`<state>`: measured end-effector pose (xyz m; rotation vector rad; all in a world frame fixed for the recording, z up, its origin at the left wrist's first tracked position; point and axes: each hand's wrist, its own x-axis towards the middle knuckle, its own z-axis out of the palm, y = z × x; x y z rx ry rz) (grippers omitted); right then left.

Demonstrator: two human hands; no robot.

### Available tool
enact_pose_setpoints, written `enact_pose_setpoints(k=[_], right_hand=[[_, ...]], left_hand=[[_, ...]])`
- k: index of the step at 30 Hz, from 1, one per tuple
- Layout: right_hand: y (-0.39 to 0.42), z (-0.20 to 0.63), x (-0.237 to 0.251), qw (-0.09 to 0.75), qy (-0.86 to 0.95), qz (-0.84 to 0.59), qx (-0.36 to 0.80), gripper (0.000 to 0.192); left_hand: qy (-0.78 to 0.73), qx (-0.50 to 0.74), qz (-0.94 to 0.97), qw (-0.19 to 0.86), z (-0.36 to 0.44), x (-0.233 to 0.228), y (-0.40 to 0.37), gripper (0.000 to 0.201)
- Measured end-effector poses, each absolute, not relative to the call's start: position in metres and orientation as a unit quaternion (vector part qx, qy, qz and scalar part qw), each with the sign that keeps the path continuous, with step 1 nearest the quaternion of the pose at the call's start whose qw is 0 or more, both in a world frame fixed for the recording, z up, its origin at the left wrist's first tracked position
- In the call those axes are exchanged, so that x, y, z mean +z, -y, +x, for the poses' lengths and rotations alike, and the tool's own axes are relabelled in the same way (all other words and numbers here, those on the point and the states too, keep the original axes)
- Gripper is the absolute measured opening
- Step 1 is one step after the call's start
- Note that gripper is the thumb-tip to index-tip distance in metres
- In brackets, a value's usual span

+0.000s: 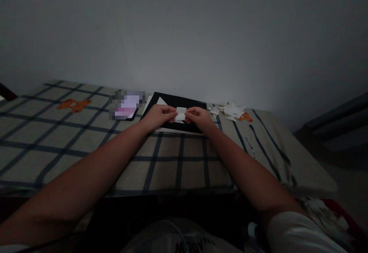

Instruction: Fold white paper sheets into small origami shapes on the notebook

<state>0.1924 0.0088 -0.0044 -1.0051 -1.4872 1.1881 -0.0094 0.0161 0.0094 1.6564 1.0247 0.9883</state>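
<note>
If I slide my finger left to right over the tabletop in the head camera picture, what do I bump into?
Orange print on the cloth → blurred-out device with a lit screen → left hand → small white paper → right hand → pile of white paper pieces.

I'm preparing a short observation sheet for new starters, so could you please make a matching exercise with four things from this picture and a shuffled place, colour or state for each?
Things:
1. small slip of paper
2. flat pad
3. heap of paper pieces
4. tablecloth

Descriptions:
A. pale with dark crossing lines
B. piled to the right of the right hand
C. black
D. held between the left hand and the right hand

Pairs: 1-D, 2-C, 3-B, 4-A
</note>
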Motion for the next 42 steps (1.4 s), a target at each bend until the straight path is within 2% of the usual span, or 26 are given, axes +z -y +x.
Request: enact_pose_setpoints(k=[4,10,18,25,30,34,39,42], right_hand=[[-0.009,0.192,-0.005,0.471,0.608,-0.390,0.506,0.037],[-0.006,0.194,-0.001,0.461,0.650,-0.375,0.473,0.028],[-0.007,0.199,0.000,0.454,0.672,-0.385,0.441,0.019],[-0.008,0.199,-0.001,0.487,0.729,-0.358,0.322,0.012],[-0.010,0.201,-0.002,0.480,0.773,-0.331,0.249,0.013],[-0.011,0.201,-0.006,0.462,0.758,-0.348,0.302,0.015],[-0.011,0.199,-0.008,0.447,0.672,-0.399,0.435,0.036],[-0.013,0.198,-0.010,0.426,0.662,-0.412,0.459,0.036]], left_hand=[[-0.398,0.417,0.658,0.485,-0.009,0.007,-0.017,0.032],[-0.406,0.431,0.620,0.515,-0.007,0.012,-0.013,0.020],[-0.373,0.444,0.602,0.549,-0.006,0.008,-0.013,0.026],[-0.383,0.450,0.583,0.557,-0.006,0.007,-0.015,0.028],[-0.400,0.422,0.583,0.567,-0.005,0.007,-0.014,0.033],[-0.397,0.409,0.596,0.565,-0.006,0.004,-0.015,0.039],[-0.383,0.426,0.620,0.537,-0.008,-0.001,-0.019,0.038],[-0.393,0.419,0.652,0.495,-0.008,0.002,-0.018,0.036]])
